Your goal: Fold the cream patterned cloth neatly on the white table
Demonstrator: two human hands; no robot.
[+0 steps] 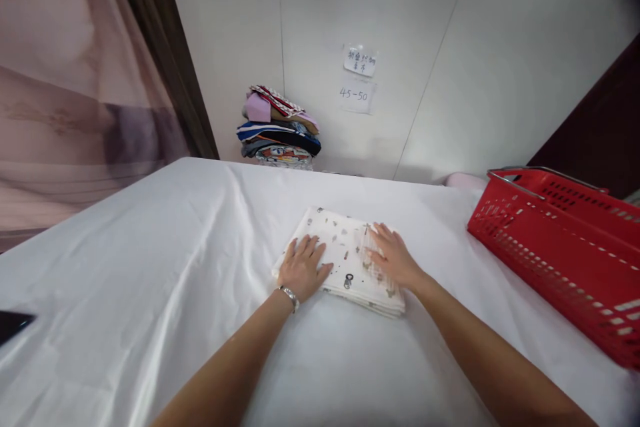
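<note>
A folded white cloth [345,240] with small dark printed figures lies in layers on the white-covered table [200,233]. My left hand [303,270], with a silver bracelet at its wrist, rests flat on the cloth's left side, fingers spread. On the right side of the cloth lies my right hand [394,257], palm down and fingers apart. Neither hand grasps the cloth; both touch its top. The parts of the cloth under my palms are hidden.
A red plastic basket [560,247] with metal handles stands at the right. Behind the far table edge rises a pile of folded fabrics [280,130]. A dark flat object [14,325] lies at the left edge. Paper signs [357,95] hang on the wall; a pink curtain [60,100] hangs left.
</note>
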